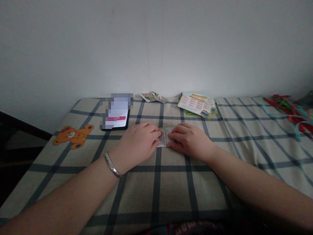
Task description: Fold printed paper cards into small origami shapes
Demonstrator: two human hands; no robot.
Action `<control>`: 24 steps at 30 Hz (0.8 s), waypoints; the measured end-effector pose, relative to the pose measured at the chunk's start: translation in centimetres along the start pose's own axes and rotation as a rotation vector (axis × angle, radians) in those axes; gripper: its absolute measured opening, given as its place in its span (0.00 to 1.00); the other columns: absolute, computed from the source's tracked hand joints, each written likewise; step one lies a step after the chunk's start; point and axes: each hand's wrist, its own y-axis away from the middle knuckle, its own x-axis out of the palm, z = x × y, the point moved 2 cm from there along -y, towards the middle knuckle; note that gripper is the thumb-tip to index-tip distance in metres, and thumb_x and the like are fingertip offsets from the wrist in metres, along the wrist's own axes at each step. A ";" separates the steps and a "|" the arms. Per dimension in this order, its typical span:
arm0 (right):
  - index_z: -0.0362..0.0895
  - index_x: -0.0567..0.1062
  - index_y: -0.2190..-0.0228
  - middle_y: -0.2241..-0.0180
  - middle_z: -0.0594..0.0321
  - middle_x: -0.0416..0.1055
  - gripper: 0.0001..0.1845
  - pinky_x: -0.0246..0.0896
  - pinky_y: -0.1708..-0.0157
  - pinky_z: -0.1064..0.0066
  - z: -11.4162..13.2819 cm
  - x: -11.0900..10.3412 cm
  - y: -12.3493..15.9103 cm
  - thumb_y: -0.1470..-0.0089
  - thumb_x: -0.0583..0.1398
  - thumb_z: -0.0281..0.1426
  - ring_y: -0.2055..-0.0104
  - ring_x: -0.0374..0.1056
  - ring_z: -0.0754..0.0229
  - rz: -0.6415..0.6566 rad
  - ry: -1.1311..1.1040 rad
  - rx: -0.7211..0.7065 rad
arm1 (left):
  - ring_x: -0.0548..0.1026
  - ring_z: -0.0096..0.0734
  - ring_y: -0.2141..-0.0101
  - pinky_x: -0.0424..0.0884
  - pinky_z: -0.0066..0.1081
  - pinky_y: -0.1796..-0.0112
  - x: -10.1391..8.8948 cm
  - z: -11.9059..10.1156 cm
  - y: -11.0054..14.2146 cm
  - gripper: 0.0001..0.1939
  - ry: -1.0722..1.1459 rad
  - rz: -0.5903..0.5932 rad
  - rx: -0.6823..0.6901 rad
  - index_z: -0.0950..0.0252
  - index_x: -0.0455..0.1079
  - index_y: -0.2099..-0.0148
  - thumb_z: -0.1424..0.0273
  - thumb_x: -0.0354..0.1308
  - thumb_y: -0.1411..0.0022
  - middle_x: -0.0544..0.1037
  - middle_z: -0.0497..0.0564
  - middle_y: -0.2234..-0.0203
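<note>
A small printed paper (pixel 163 139) lies on the checked cloth between my two hands, its ends covered by my fingers. My left hand (pixel 140 141), with a silver bangle (pixel 112 165) at the wrist, grips the paper's left end with curled fingers. On the right end, my right hand (pixel 189 140) has its fingers bent and pressed together on the paper. Only the middle strip of print shows, so I cannot tell whether the paper is folded.
A phone (pixel 116 114) with a lit screen lies beyond my left hand. Against the wall are a folded printed paper (pixel 153 96) and a stack of printed cards (pixel 195 104). Red, green and teal ribbons (pixel 290 107) lie at far right. A bear patch (pixel 73 136) marks the checked cloth (pixel 137 199).
</note>
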 end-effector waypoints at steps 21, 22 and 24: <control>0.47 0.78 0.57 0.61 0.59 0.72 0.15 0.62 0.62 0.67 0.7 -0.2 0.3 0.35 0.51 0.34 0.59 0.65 0.58 0.084 -0.080 -0.080 | 0.68 0.38 0.47 0.67 0.41 0.45 0.8 1.6 0.8 0.08 0.203 -0.004 0.110 0.65 0.70 0.57 0.77 0.54 0.38 0.71 0.55 0.50; 0.47 0.78 0.58 0.61 0.58 0.72 0.15 0.61 0.61 0.67 0.7 -0.2 0.3 0.35 0.52 0.34 0.59 0.65 0.58 0.081 -0.077 -0.081 | 0.68 0.37 0.47 0.67 0.40 0.46 0.8 1.8 0.7 0.07 0.247 -0.007 0.129 0.65 0.70 0.59 0.78 0.54 0.38 0.72 0.54 0.51; 0.47 0.78 0.58 0.61 0.58 0.72 0.15 0.61 0.61 0.67 0.7 -0.3 0.3 0.35 0.52 0.34 0.59 0.65 0.58 0.075 -0.075 -0.078 | 0.67 0.35 0.45 0.65 0.39 0.44 0.8 2.1 0.5 0.06 0.331 -0.014 0.181 0.64 0.71 0.62 0.77 0.55 0.39 0.73 0.52 0.52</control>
